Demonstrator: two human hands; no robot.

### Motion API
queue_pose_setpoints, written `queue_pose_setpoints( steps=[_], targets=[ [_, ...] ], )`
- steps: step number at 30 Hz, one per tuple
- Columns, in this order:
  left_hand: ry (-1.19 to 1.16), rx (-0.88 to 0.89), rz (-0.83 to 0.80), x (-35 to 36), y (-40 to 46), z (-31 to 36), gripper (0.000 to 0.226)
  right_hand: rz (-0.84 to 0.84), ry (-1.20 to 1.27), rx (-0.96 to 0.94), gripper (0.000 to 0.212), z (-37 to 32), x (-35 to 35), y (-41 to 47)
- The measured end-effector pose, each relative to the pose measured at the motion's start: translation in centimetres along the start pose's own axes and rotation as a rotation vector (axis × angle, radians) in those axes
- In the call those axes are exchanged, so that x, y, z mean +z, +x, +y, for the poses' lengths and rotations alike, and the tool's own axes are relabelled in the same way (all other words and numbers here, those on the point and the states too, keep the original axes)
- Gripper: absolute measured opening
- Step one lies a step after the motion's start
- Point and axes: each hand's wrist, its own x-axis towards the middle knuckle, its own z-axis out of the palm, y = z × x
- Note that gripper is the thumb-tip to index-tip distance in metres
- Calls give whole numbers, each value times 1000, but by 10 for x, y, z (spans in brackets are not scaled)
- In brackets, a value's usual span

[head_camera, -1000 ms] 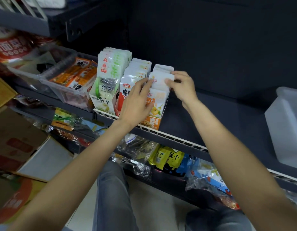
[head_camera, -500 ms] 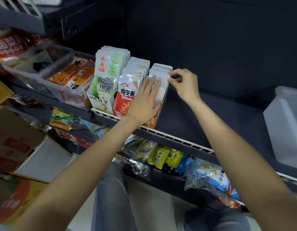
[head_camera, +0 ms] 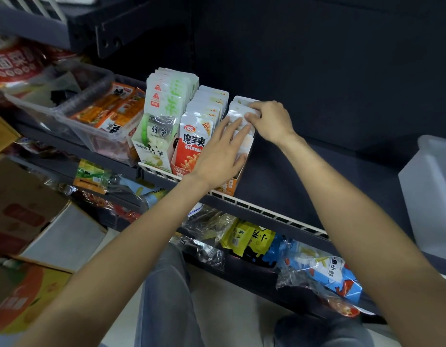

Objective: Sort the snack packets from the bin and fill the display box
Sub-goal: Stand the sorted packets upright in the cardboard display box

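Right hand (head_camera: 270,121) now forward — atop packets (head_camera: 238,116)

Dim light falls from above me; glare whitens the glossy white snack packets (head_camera: 238,121), while left of them the red bag (head_camera: 14,61) blurs and bends.

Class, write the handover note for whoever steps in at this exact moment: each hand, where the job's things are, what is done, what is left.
Left hand: flat, open, pressing the front of the packets in the orange display box, rightmost of three on the wire-edged shelf.
Right hand: fingers on the tops of the rear packets, squaring them; nothing lifted.
Done: green box and red box look full; the orange box holds a row.
Left: finish tidying that row. The clear bin to the left holds orange packets to sort.
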Motion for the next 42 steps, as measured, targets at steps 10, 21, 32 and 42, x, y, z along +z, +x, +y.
queue_pose_setpoints(
  steps=[10,21,32,42],
  targets=[
    [-15,-3,14,-1,-8,-9,65,33,238,126,22,-6,-3,5],
    [136,-23,22,0,-12,1,61,50,-216,-201,42,14,6,-10],
    [183,-27,-37,0,-18,-8,60,172,-313,-225,61,19,10,-40],
    [-135,-268,121,-22,-49,-14,55,11,-193,-146,55,-5,16,-55]
  ],
)
